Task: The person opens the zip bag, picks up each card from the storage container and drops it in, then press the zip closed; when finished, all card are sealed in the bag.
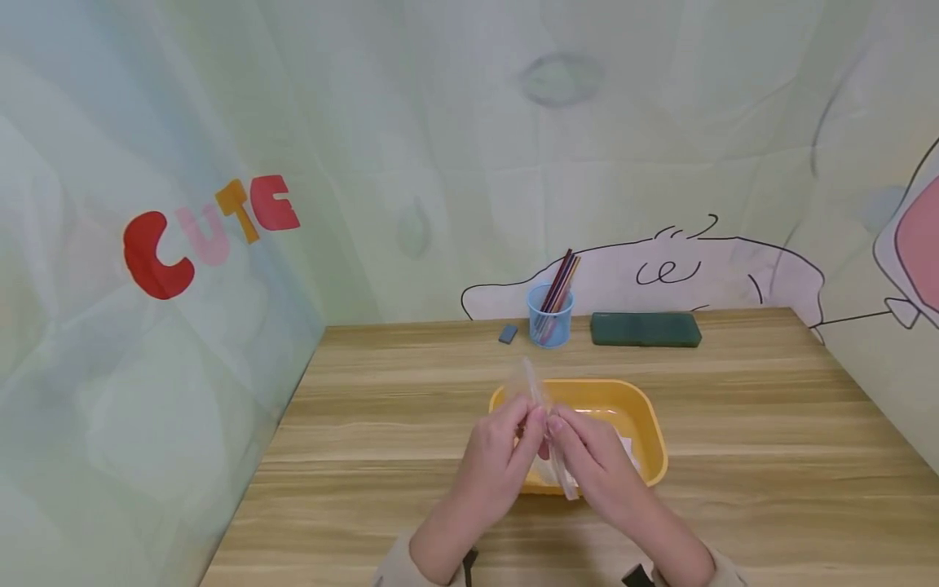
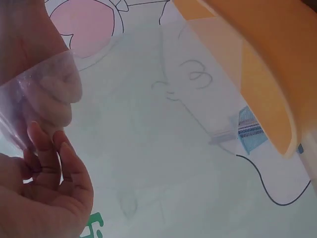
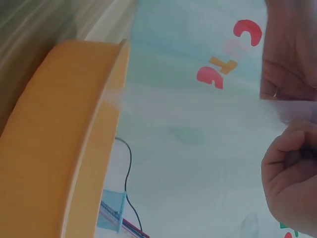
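A clear plastic sleeve or sheet [image 1: 563, 479] stands nearly edge-on between both hands, over the yellow tray [image 1: 655, 440]. My left hand [image 1: 493, 456] pinches it from the left with thumb and fingers. From the other side my right hand [image 1: 597, 465] pinches it too, the two thumbs close together. In the left wrist view, the see-through film [image 2: 37, 94] crosses the far hand, and the near fingers [image 2: 69, 173] are curled at its edge. The right wrist view has the right hand [image 3: 292, 173] curled at the film. White paper [image 1: 627, 446] lies in the tray, partly hidden by the hands.
Behind the tray stands a light blue cup [image 1: 550, 330] with several colored pencils [image 1: 561, 281]. Left of it lies a small blue block [image 1: 508, 333], and to its right a dark green case [image 1: 645, 329]. Printed cloth [image 1: 411, 163] hangs behind the wooden table [image 1: 367, 424].
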{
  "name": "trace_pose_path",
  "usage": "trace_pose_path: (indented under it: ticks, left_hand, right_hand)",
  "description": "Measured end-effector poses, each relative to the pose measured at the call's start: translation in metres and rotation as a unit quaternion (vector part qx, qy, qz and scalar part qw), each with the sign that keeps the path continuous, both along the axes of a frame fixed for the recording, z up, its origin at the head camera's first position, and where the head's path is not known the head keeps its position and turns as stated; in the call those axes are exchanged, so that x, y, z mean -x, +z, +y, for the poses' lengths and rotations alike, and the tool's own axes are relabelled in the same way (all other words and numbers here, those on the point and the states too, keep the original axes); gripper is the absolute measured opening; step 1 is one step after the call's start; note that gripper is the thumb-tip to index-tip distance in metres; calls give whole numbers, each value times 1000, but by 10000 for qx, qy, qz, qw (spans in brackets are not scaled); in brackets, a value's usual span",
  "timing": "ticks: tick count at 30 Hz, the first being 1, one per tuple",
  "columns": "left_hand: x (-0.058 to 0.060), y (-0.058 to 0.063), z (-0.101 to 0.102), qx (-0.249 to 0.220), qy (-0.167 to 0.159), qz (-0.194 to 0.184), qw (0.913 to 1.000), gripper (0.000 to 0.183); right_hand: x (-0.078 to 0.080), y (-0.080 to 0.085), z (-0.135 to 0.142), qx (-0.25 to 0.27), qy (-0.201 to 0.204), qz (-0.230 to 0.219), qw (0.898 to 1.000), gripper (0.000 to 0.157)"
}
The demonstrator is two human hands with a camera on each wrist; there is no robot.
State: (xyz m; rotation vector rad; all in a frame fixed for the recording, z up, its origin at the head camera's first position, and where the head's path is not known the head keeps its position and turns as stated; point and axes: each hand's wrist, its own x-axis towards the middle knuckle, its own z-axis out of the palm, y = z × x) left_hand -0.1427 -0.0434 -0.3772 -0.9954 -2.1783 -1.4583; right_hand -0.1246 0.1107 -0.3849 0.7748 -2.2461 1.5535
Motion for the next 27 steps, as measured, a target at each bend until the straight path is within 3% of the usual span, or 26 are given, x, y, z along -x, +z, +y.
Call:
trace_pose_path:
  ticks: [7,12,16,20,23,27]
  left_hand:
    - [-1,-2,2,-333,-119,-468,9983,20]
    - [2,-8,2,-455,-161,-592,9971,19]
    - [2,-9,0,-321,79,-585,9977,20]
    - [3,-5,-4,16,637,-107,9979,19]
    - [3,-2,-8,229,1017,521,9932,21]
    - [2,2,-14,380,1247,1002,9864,23]
  right_hand:
    - [-4,9,-3,488,37,-1502,9874,36]
    - [-3,11,-4,632,-147,-1872,9802,39]
    - [0,7,-3,289,-548,-1231,9905,36]
    - [4,6,3,-490,-1116,-248,9922,36]
    - [6,10,9,-1120,-1444,407,9823,32]
    - [6,17,17,-1847,-1939,1364,9538,19]
